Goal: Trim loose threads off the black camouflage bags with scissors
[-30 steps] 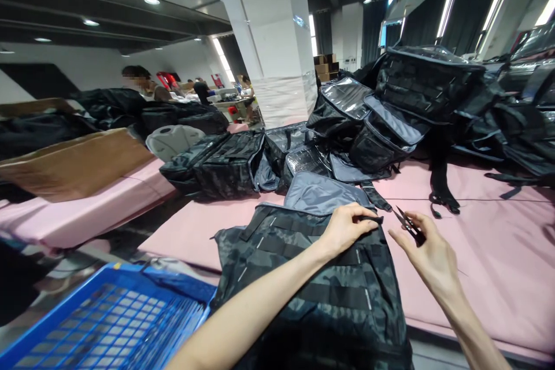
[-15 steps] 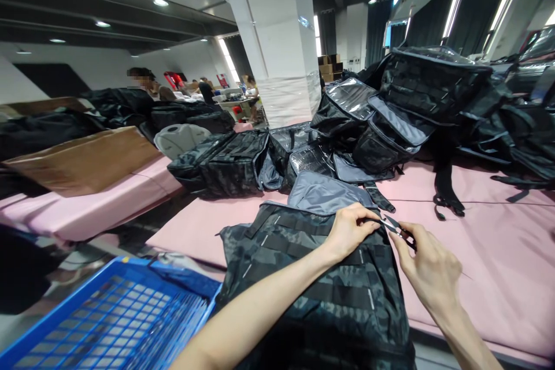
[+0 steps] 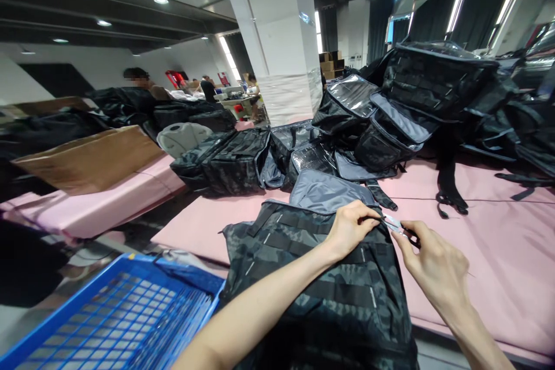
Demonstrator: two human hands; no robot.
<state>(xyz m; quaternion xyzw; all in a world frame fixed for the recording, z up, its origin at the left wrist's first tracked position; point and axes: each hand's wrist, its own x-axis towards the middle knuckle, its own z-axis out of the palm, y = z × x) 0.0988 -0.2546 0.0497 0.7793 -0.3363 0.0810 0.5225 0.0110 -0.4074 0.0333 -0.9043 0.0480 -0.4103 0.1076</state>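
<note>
A dark camouflage bag (image 3: 321,283) with webbing strips lies in front of me on the pink table (image 3: 498,254), its grey-lined flap open at the back. My left hand (image 3: 351,228) pinches the bag's upper right edge. Just to its right, my right hand (image 3: 433,269) is closed on small thread snips (image 3: 396,224). The blades touch the bag's edge right by my left fingertips.
A blue plastic crate (image 3: 117,318) stands at the lower left. Several more dark bags (image 3: 390,121) are piled across the back of the table. A brown cardboard sheet (image 3: 87,159) lies on a second pink table at left. A white pillar (image 3: 277,34) rises behind; people sit far off.
My right hand moved left, bringing the snips from clear of the bag up to its edge by my left fingers. My left hand kept its pinch.
</note>
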